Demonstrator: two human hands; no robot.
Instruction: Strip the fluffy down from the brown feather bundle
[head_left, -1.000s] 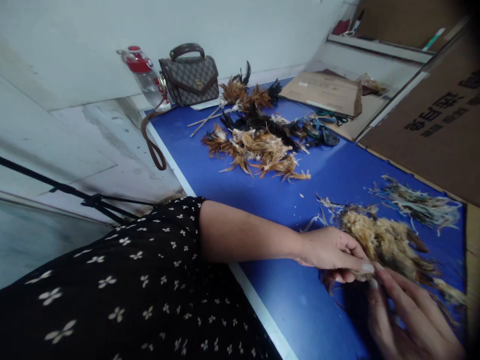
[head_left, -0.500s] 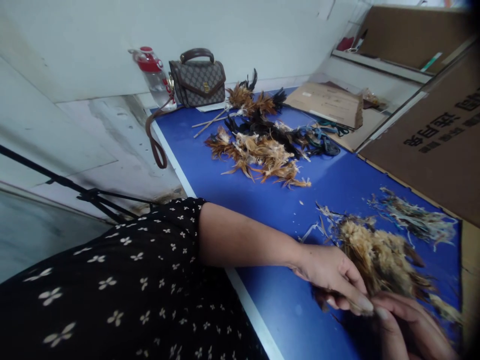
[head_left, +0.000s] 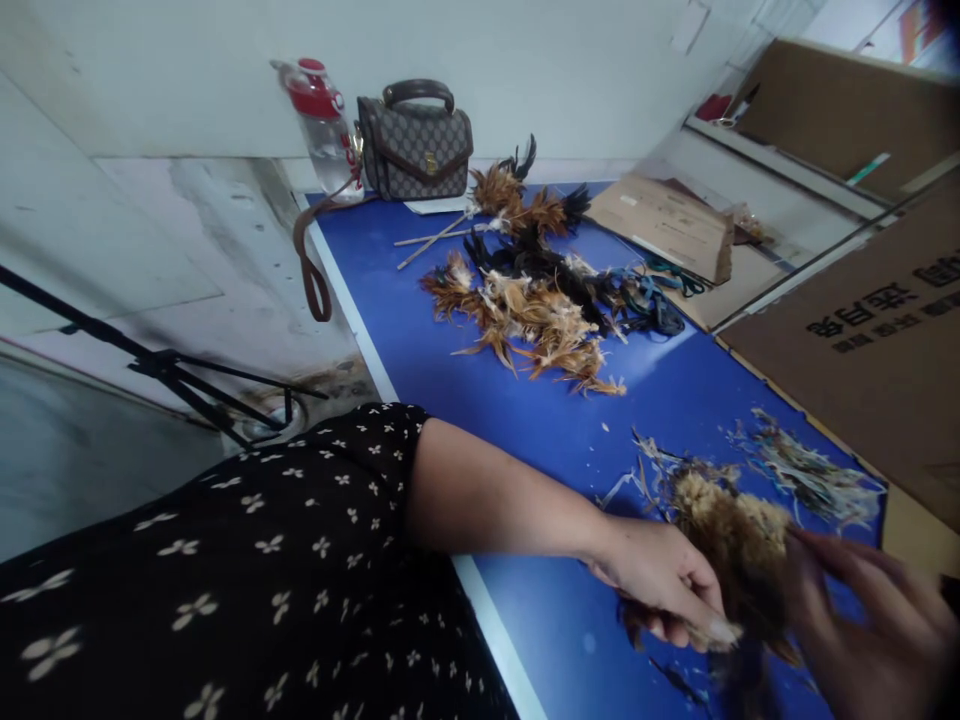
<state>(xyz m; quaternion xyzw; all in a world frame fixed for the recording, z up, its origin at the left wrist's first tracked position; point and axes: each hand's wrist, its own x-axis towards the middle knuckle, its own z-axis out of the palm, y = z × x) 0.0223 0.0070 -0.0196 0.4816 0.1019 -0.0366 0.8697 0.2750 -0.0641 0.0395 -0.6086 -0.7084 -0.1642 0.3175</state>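
Note:
My left hand (head_left: 664, 585) rests on the blue table (head_left: 525, 430) near its front edge, fingers pinched shut on the stem end of a tan feather bundle (head_left: 731, 540). Over the bundle's far side hovers my right hand (head_left: 874, 620), blurred by motion, fingers spread and touching the feathers. Loose pale feather scraps (head_left: 806, 475) lie just beyond the bundle. A larger heap of brown, orange and black feathers (head_left: 536, 300) lies farther back on the table.
At the table's far end stand a patterned handbag (head_left: 415, 145) with a brown strap (head_left: 309, 265) hanging over the edge and a red-capped water bottle (head_left: 321, 125). Thin sticks (head_left: 431, 240), cardboard boxes (head_left: 664, 225) (head_left: 885, 330) line the right. A black tripod (head_left: 169, 370) stands left.
The view shifted downward and right. My left hand stayed pinched on the bundle, sliding slightly toward me. My right hand lifted from under the feathers and moved right, now blurred.

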